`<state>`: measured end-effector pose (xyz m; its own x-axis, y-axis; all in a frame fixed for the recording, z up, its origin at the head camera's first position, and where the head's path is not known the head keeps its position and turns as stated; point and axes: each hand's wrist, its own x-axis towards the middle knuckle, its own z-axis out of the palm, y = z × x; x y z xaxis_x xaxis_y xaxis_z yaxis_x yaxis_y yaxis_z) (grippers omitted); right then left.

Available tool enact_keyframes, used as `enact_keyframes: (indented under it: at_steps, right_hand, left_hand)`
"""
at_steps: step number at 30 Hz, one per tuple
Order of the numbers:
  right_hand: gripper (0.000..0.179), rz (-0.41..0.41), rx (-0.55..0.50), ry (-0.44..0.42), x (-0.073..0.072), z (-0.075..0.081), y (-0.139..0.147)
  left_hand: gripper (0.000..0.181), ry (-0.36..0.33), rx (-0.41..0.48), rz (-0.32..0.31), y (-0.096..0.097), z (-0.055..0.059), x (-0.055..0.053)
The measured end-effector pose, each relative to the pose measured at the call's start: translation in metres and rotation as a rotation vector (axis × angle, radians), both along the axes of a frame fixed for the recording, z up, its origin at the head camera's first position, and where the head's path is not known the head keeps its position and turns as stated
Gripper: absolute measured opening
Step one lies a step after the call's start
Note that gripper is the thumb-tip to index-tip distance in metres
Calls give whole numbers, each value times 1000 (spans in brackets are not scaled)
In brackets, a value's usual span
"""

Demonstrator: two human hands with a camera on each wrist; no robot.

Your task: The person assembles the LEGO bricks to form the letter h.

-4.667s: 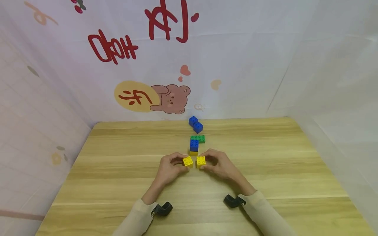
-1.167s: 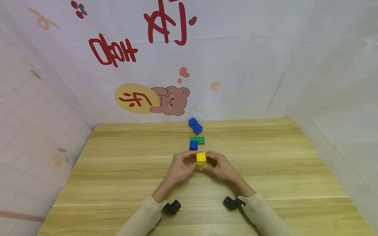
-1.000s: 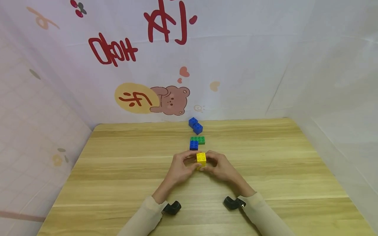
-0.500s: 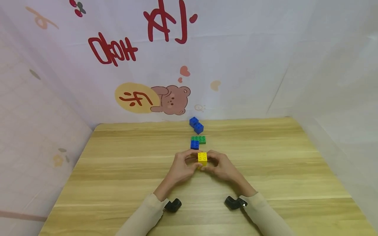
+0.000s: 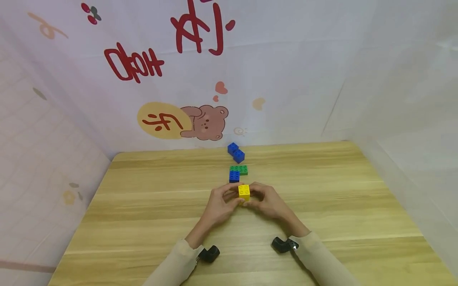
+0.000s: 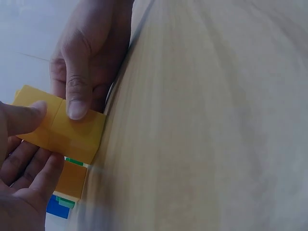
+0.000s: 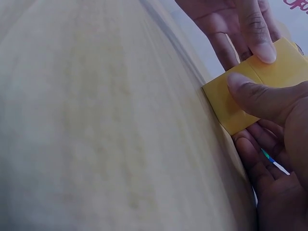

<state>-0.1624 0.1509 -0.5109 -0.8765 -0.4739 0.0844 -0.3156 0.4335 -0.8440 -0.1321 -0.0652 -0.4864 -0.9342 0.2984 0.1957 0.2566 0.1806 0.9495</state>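
Two yellow toy building bricks stand stacked, the upper brick (image 5: 244,190) right on top of the lower brick (image 6: 79,137), with a thin seam between them. My left hand (image 5: 219,204) pinches the upper brick between thumb and fingers. Thumb and fingers of my right hand (image 5: 267,201) grip the lower brick, whose base is right at the tabletop. Just behind the hands is a blue brick (image 5: 234,176); under it a yellow brick (image 6: 72,180) shows in the left wrist view, hidden by my left hand in the head view.
A green brick (image 5: 243,170) lies directly behind the blue one. Farther back, two blue bricks (image 5: 238,155) sit corner to corner near the rear edge of the wooden table (image 5: 150,214). A printed white cloth (image 5: 293,79) hangs behind the table.
Several seconds ago each hand held a separate yellow brick, side by side. The left hand has moved right, and its brick now sits on the other. Over the last second the hands stay nearly still.
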Motion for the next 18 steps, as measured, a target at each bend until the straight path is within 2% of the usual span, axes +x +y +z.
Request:
enact_keyframes:
  at_steps: [11,18]
  right_hand:
    - [38,6,-27,-28,1,2,-2]
    - [51,38,-44,-74,2,6,3]
  left_hand:
    - [52,6,-9,30,-1,-2,6]
    - [57,14,10,56,-8,-4,15]
